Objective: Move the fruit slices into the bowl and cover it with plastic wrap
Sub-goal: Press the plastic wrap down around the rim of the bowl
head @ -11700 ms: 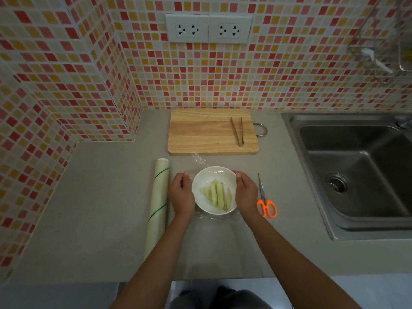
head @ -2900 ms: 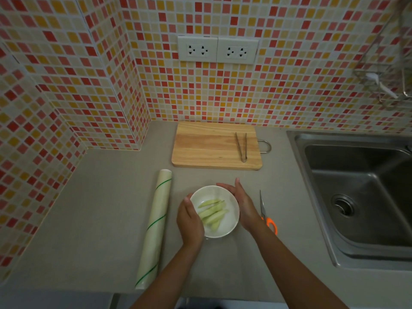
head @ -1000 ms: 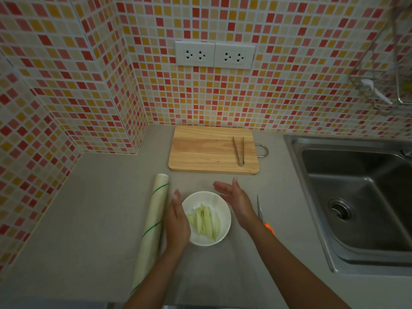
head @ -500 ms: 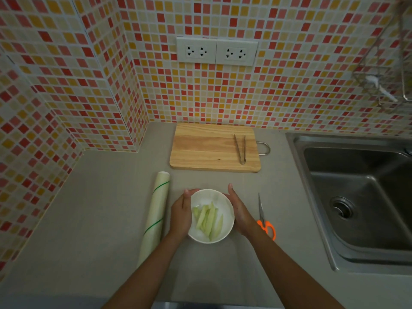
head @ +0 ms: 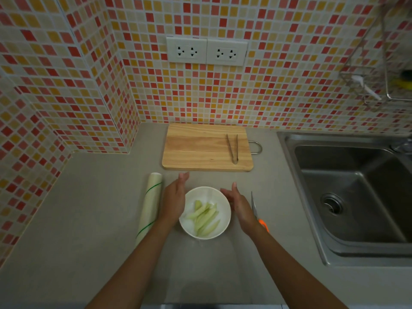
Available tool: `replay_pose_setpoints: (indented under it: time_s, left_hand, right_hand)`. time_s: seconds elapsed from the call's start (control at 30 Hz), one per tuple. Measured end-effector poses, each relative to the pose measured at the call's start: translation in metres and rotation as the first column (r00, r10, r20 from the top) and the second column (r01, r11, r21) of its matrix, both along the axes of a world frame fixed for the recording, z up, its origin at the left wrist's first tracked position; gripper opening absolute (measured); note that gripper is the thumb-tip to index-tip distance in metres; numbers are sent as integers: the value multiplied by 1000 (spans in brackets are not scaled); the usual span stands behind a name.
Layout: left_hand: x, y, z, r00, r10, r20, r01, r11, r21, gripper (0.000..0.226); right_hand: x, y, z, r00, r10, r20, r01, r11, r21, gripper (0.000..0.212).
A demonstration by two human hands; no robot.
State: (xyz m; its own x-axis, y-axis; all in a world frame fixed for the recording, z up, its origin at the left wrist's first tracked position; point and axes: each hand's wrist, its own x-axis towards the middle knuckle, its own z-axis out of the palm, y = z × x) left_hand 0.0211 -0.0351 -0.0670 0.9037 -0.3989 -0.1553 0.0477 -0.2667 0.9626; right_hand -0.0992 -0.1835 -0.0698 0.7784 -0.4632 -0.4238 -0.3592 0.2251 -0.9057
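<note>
White and shallow, the bowl sits on the grey desk near its front edge, with the pale green fruit slices already piled inside. A faint sheen over the rim suggests plastic wrap is stretched across the top, though I can't tell how far round it clings. The left hand is beside the bowl's left side, fingers straight and flat, holding nothing; whether it touches the rim is hard to say. The right hand stands just off the right side, also flat and holding nothing.

What worries me from here is the film. Thin wrap springs back if it isn't pressed under the rim all the way round, so a loose edge could lift and leave the fruit uncovered. A firm sideways press from one palm alone could also skid the light bowl across the smooth desk toward the roll of wrap on the left or the scissors lying close under the right wrist. Pushing down on the middle would sag the film onto the slices.
</note>
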Motion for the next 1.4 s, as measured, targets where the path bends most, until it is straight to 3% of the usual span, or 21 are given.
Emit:
replay_pose_setpoints:
  time_s: [0.07, 0.13, 0.2, 0.33, 0.53, 0.77, 1.17, 1.4]
  left_hand:
    - [-17, 5, -3, 983, 184, -4, -184, 982, -36, 57]
    - [-39, 5, -9, 964, 250, -94, -256, 965, -55, 52]
    - [-54, 1, -14, 951, 264, -158, -274, 961, -44, 49]
    - [-53, -3, -13, 948, 291, -128, -298, 954, -41, 45]
    - [-47, -3, -18, 950, 289, -118, -295, 955, -34, 43]
    - [-44, -3, -18, 952, 255, -171, -273, 958, -86, 49]
    - [-26, -6, -9, 975, -31, -219, 12, 996, -90, 56]
    - [-21, -8, -8, 970, -76, -232, 56, 994, -91, 61]
  right_hand:
    - [2, -4, -2, 997, -67, 26, 66, 997, 26, 62]
    - [5, -3, -1, 996, -76, 50, 70, 993, 98, 64]
    - [9, 4, 0, 997, -56, 54, 44, 979, 201, 64]
    - [10, 11, -2, 997, -45, 63, 24, 953, 301, 66]
    - [11, 8, -6, 998, 50, 39, -59, 957, 284, 78]
    - [6, 10, -6, 998, 48, 36, -56, 960, 274, 85]
    - [3, 10, 2, 998, -37, 55, 15, 934, 356, 76]
    - [3, 15, 3, 988, -147, -43, 149, 987, 52, 42]
